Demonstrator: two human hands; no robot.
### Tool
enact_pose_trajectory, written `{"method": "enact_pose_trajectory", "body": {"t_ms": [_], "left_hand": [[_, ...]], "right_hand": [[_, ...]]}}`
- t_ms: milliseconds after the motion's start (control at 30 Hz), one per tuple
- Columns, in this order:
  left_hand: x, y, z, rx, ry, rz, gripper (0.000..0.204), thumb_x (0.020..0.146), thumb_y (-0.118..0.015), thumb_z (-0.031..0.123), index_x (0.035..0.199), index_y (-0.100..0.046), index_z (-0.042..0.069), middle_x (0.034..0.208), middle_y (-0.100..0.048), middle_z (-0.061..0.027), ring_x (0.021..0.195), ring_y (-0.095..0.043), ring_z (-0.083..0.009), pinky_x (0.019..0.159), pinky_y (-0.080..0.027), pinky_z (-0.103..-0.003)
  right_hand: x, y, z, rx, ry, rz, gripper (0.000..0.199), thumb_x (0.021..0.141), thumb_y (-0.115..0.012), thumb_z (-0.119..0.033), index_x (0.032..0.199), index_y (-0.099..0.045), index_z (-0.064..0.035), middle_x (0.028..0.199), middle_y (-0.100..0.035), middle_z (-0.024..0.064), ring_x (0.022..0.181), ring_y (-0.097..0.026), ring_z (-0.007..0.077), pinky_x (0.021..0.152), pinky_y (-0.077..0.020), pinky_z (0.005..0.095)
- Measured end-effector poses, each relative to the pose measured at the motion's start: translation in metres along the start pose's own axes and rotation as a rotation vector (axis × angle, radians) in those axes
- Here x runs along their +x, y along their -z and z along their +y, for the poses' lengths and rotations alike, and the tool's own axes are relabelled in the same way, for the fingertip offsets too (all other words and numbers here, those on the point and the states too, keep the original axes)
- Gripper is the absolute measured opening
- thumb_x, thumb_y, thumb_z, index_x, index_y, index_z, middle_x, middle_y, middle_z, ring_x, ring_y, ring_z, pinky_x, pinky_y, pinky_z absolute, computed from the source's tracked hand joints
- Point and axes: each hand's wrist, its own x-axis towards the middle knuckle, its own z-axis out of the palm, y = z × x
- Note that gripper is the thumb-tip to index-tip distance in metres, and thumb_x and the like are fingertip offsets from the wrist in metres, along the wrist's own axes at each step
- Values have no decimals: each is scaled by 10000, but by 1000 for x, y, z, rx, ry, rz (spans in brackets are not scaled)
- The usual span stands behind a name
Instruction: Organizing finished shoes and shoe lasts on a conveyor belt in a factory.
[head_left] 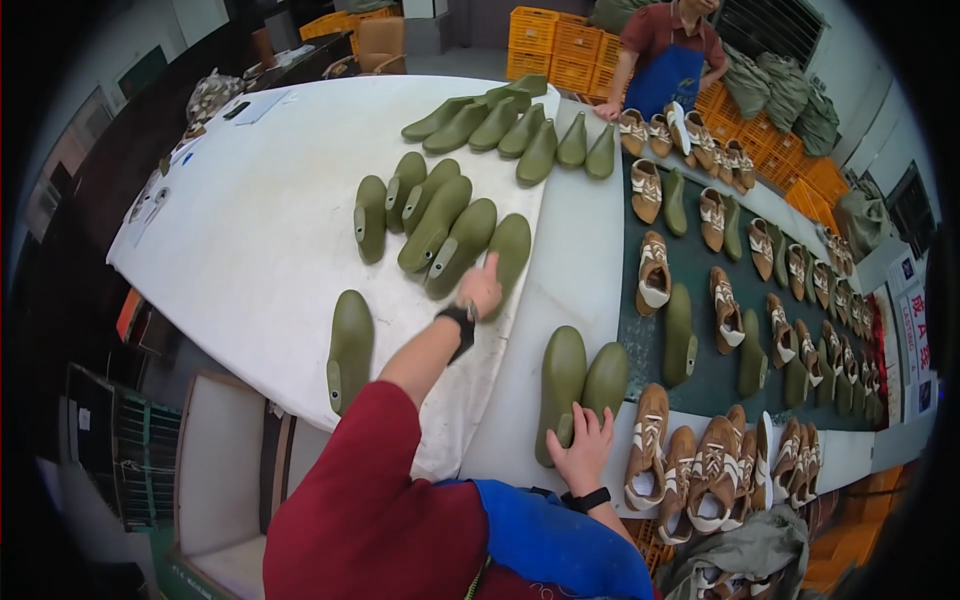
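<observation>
Green shoe lasts stand in groups on the white-covered table. My left hand [481,288] is closed at the heel end of a last [511,245], one finger stretched along its side; the other fingertips are partly hidden. Close beside it on the left lies another last [462,245]. On the pale strip nearer me, my right hand [584,447] grips the heel ends of a pair of lasts, its thumb against the left one [562,370] and its fingers over the right one [606,375]. A single last [350,345] lies apart, left of my left forearm.
To the right a dark green conveyor belt [650,350] carries rows of brown-and-white shoes and green lasts. More shoes [648,440] line its near edge. Several lasts [537,155] stand at the far table edge. A co-worker in a blue apron [665,80] stands beyond, near orange crates [575,45].
</observation>
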Motion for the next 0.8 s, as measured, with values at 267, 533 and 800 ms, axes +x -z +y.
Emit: {"method": "enact_pose_trajectory", "body": {"t_ms": [267,533,800], "left_hand": [[-154,27,34,-245,-248,-396,591,800,-613,340,1254,-374,46,740,-617,-240,704,-601,-433,668,-488,-483],[8,49,-58,232,23,151,620,737,-643,138,1280,-354,52,1071,-550,-200,952,-570,-362,771,-490,-428],[-13,37,-53,239,64,-48,774,792,-612,252,1358,-171,-39,869,-633,-246,792,-622,-394,710,-502,-457]], "right_hand": [[8,2,-1,-4,-1,13,569,674,-693,-313,1174,-544,-88,1123,-516,106,1201,-351,390,949,-311,526],[6,2,2,-2,-9,42,578,684,-687,-335,1184,-538,-88,1094,-541,101,1197,-353,388,948,-307,531],[3,0,1,27,-48,48,575,681,-675,-369,1178,-548,-109,1075,-565,104,1207,-352,386,956,-299,551]]}}
